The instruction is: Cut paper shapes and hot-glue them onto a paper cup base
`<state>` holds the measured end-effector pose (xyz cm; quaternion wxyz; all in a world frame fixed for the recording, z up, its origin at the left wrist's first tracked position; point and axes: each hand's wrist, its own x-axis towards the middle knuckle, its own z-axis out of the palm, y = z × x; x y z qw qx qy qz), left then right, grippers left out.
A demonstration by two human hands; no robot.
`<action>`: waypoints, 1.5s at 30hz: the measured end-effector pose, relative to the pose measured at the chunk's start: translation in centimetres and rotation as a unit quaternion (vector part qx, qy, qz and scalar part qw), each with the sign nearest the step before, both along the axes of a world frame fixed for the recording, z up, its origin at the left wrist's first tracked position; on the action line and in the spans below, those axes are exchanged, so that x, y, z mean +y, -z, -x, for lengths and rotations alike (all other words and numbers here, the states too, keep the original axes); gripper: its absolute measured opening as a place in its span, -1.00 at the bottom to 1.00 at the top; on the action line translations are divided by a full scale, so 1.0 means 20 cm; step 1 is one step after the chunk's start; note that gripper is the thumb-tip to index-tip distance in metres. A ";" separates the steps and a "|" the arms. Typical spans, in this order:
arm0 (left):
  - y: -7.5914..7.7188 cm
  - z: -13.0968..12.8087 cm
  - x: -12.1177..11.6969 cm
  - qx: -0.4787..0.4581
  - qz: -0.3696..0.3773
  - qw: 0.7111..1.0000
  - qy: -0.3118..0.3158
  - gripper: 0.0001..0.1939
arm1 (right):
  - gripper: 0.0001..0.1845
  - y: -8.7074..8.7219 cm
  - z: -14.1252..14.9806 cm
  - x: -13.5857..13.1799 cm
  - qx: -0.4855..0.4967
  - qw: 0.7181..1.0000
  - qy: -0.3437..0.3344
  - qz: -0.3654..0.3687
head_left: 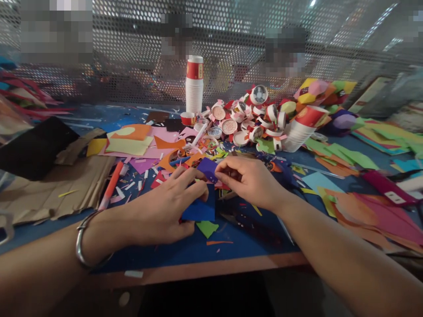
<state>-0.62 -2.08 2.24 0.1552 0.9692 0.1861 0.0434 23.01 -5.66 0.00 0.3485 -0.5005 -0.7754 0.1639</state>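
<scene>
My left hand (172,204) curls over a blue piece of paper (204,209), its fingers on top and its thumb by the near left edge. Just beyond lies a small purple piece of paper (207,168). At that piece's right edge, the thumb and forefinger of my right hand (247,178) are pinched together; the fingertips partly hide what is between them. A green paper scrap (207,229) lies below the blue paper. Dark scissors (251,226) seem to lie under my right wrist, hard to make out.
A tall paper cup stack (194,92) stands at the back, a tilted cup stack (302,130) at right. Between them is a heap of cut cup pieces (244,119). Cardboard (79,185) and an orange marker (111,185) lie left. Coloured sheets (370,215) lie right. Perforated metal (132,53) stands behind.
</scene>
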 end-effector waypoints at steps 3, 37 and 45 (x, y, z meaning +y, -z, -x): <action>0.00 -0.01 0.00 -0.011 0.016 1.000 -0.001 -0.58 | -0.91 0.00 0.00 0.00 -0.007 1.000 -0.003 0.000; 0.06 -0.03 0.05 -0.103 0.056 0.993 -0.007 -0.68 | -0.88 0.03 0.00 -0.01 0.005 1.000 0.006 -0.011; 0.00 0.00 0.09 -0.147 0.058 0.986 -0.061 -0.74 | -0.84 0.00 0.03 -0.05 -0.001 0.998 -0.013 -0.054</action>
